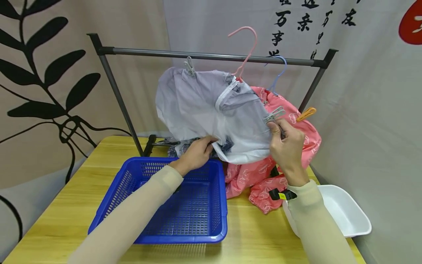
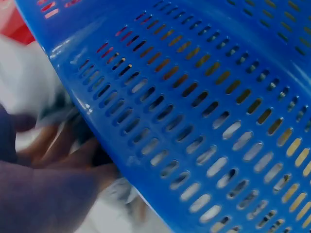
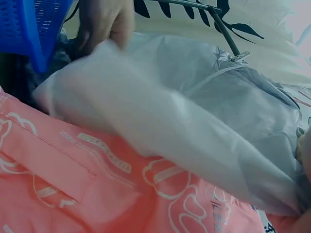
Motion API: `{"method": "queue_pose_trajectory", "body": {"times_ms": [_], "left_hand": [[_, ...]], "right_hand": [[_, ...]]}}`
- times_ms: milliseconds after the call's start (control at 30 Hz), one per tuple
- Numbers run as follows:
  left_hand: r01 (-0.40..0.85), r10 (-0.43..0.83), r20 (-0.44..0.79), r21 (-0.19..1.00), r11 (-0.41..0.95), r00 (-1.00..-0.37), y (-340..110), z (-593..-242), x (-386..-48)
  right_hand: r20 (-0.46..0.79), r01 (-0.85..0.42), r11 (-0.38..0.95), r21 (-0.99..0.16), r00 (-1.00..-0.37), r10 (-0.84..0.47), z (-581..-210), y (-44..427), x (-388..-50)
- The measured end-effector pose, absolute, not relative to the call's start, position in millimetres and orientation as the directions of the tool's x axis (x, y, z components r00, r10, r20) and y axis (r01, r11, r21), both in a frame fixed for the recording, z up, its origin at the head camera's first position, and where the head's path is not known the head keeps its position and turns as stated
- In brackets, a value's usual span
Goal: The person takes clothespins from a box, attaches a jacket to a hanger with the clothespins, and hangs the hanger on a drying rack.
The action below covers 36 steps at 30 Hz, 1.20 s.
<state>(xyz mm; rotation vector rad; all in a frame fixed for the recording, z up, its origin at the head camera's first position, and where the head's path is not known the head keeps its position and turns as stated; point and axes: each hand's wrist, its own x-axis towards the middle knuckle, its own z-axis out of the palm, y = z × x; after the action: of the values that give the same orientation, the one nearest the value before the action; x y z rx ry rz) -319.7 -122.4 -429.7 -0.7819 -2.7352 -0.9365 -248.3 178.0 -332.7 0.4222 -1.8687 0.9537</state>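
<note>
A thin light grey garment (image 1: 191, 106) with a white trim hangs by the pink hanger (image 1: 254, 40). One pale clothespin (image 1: 189, 66) sits at its upper left, another clothespin (image 1: 274, 114) at its right edge. My left hand (image 1: 197, 152) pinches the lower hem; the right wrist view also shows this left hand (image 3: 107, 24) at the cloth. Just below the right clothespin, my right hand (image 1: 288, 146) grips the garment's right edge with thumb and curled fingers. Behind it hangs a coral-pink garment (image 1: 310, 137) with white print, on a blue hanger (image 1: 280, 71), bearing an orange clothespin (image 1: 306, 114).
A dark metal rack (image 1: 148, 53) stands on the wooden table (image 1: 79, 205). The blue perforated basket (image 1: 224, 220) lies under my left forearm. A white tub (image 1: 346, 209) stands at the right, partly behind my right sleeve. Dark patterned cloth (image 1: 184, 146) shows behind the left hand.
</note>
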Motion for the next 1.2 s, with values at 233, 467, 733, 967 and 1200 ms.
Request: {"method": "queue_pose_trajectory", "body": {"times_ms": [233,467,733,967,1200], "left_hand": [[0.548,0.548,0.095,0.306,0.778,-0.831,-108.7,-458.6,-325.3],[0.531,0.559,-0.025,0.281,0.800,-0.829,-92.1,-412.2,-273.2],[0.499,0.535,-0.007,0.352,0.792,-0.845,-107.1,-415.9,-275.8],[0.592,0.564,0.190,0.354,0.724,-0.803,-131.8,-408.4,-272.2],[0.607,0.527,0.307,0.306,0.733,-0.792,-162.5,-398.2,-261.3]], "right_hand": [[0.870,-0.635,0.643,-0.428,-0.482,0.102,-334.1,178.7,-248.8],[0.866,-0.641,0.648,-0.412,-0.496,0.061,-339.4,181.8,-247.8],[0.862,-0.637,0.646,-0.421,-0.503,0.066,-345.8,186.0,-245.5],[0.857,-0.633,0.643,-0.430,-0.511,0.071,-348.7,190.2,-243.6],[0.862,-0.642,0.637,-0.428,-0.502,0.073,-349.6,190.3,-239.6]]}}
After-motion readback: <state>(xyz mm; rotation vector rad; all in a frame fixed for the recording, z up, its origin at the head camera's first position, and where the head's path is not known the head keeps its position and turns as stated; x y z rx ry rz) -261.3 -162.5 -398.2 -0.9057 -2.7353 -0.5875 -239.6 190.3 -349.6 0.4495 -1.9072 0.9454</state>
